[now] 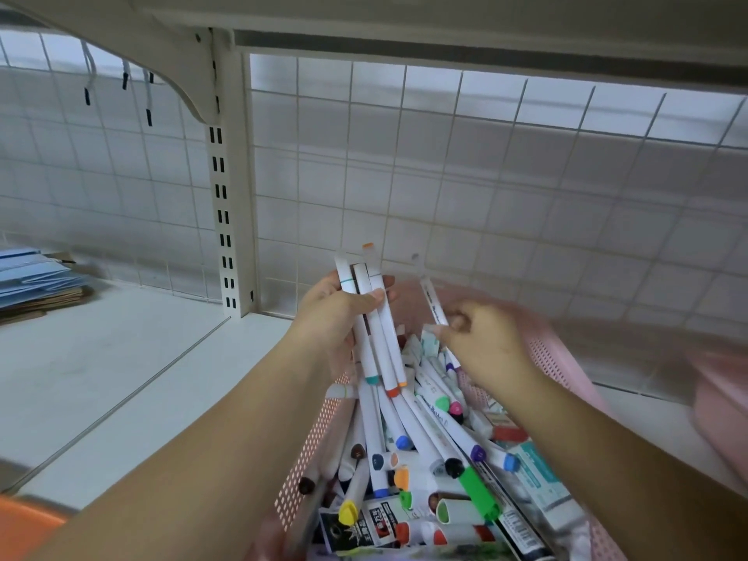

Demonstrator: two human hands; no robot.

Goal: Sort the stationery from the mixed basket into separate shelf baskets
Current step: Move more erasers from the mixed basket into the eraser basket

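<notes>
A pink perforated basket (546, 354) sits on the white shelf, filled with several white markers with coloured caps (409, 435), erasers and small boxes. My left hand (334, 317) is closed around a bundle of three white markers (374, 317), held upright above the basket's far left corner. My right hand (481, 342) is over the basket's middle, blurred by motion, and pinches one white marker (435, 305) that points up and away.
The white shelf board (121, 358) stretches to the left, backed by a white wire grid (445, 176) and a slotted upright post (224, 220). Blue folders (36, 277) lie stacked at far left. An orange edge (24, 524) shows at bottom left. A second pink basket (720, 402) is blurred at right.
</notes>
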